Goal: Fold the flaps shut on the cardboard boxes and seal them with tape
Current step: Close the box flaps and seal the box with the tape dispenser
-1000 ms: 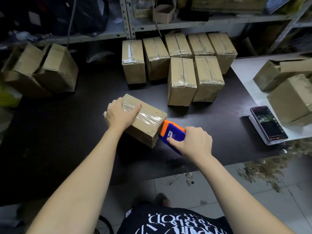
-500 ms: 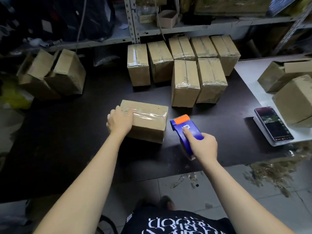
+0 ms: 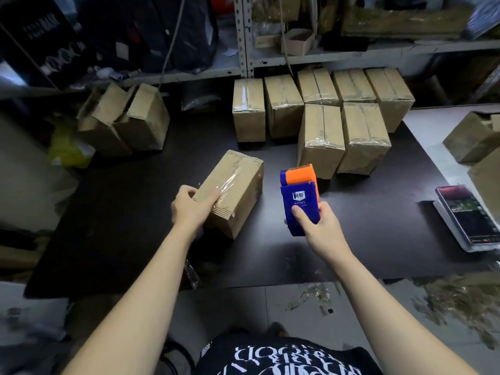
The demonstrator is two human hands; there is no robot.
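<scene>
Grips with the left hand [image 3: 193, 209] the near end of the taped box [image 3: 232, 190], fingers curled round its left edge, thumb on top. Box slanted on the table [image 3: 121, 239], centre-left, well back from the near edge. Holds in the right hand [image 3: 320, 226] the dispenser [image 3: 299, 198], thumb on its blue face, just right of the box, apart from it. Dark tabletop showing between the two and out to the left edge. Along the far side, sealed boxes [image 3: 319, 136]; far left, open boxes [image 3: 127, 123]; by the right edge, a phone [image 3: 470, 215].
</scene>
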